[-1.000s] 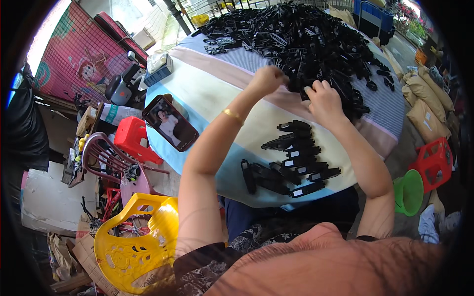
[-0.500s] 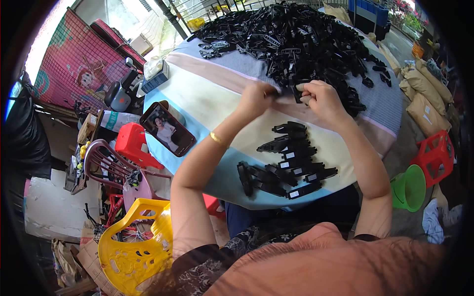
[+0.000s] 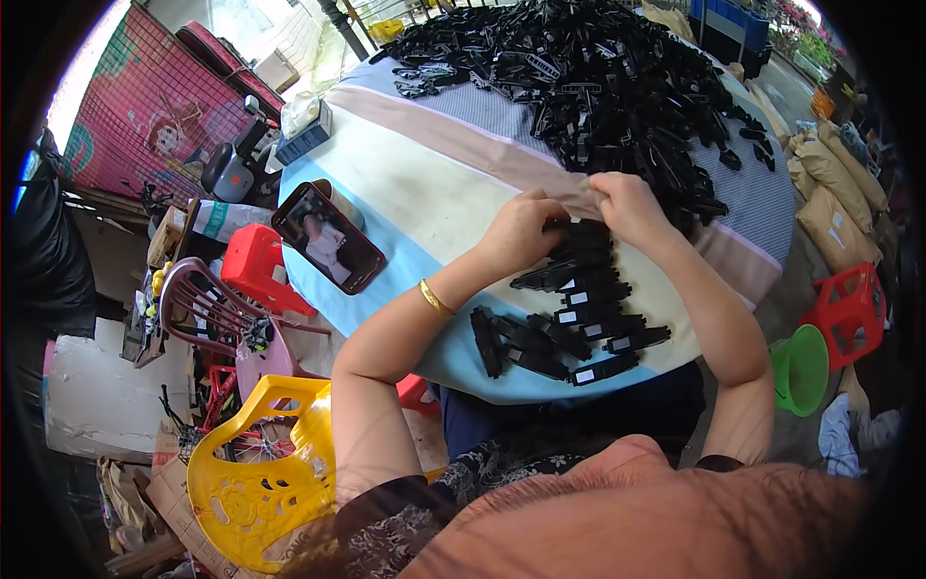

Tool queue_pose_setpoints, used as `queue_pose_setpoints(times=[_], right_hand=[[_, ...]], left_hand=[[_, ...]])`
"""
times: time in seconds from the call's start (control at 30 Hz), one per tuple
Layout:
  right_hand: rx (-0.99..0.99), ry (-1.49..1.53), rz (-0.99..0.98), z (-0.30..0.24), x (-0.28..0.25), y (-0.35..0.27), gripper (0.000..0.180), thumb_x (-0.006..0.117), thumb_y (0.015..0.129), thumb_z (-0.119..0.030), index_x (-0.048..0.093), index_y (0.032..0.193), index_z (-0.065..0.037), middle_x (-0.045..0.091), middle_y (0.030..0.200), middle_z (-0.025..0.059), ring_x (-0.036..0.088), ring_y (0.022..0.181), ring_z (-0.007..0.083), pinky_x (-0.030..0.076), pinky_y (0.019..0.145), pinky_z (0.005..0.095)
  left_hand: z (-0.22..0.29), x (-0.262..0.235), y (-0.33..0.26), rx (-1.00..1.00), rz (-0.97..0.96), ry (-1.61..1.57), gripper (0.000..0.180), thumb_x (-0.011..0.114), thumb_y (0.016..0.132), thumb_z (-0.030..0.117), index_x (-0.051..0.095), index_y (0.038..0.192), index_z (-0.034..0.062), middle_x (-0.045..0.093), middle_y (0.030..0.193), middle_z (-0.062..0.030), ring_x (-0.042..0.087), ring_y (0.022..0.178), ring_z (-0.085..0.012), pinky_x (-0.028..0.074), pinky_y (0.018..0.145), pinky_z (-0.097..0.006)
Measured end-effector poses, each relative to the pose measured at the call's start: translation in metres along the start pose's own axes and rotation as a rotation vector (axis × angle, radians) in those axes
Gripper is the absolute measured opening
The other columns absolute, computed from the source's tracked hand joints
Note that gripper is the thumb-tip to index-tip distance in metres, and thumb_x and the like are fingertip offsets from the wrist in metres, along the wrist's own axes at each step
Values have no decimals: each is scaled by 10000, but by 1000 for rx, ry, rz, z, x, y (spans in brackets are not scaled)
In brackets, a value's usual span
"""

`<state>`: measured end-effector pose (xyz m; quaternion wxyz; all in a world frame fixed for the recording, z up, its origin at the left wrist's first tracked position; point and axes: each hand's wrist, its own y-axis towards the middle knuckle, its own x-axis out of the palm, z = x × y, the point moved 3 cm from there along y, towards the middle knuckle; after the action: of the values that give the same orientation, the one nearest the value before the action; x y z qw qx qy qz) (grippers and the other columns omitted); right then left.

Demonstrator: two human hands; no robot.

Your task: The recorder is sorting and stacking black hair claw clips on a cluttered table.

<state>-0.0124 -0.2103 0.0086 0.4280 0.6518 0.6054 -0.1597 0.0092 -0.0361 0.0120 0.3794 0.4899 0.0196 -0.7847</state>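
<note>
At the middle of a round cloth-covered tabletop, we bring our left hand and right hand together, both closed on one small black plastic part held between them just above the near rows. Behind lies a big heap of loose black parts; toward us, finished pieces sit in neat lines. A phone rests at our left. Done well, we judge, this step needs firm fingertip pressure, the part kept square, then set flush beside its row
</note>
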Motion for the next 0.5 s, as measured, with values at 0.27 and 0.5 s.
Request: queue_pose_setpoints(times=[0.27, 0.5], right_hand=[[-85, 251, -373, -17, -31, -12, 176, 652, 729, -119, 590, 805, 27, 567, 690, 108, 538, 608, 143, 435, 592, 313], [-380, -206, -155, -23, -15, -7, 218, 625, 691, -73, 592, 896, -7, 594, 795, 102, 579, 750, 278, 485, 671, 357]], left_hand=[[-1, 0, -2, -32, 12, -14, 202, 660, 676, 93, 667, 870, 34, 580, 818, -151, 583, 746, -308, 477, 697, -366], [-9, 0, 2, -109, 86, 35, 229, 644, 672, 84, 670, 892, 27, 587, 824, -143, 595, 731, -300, 482, 692, -362]])
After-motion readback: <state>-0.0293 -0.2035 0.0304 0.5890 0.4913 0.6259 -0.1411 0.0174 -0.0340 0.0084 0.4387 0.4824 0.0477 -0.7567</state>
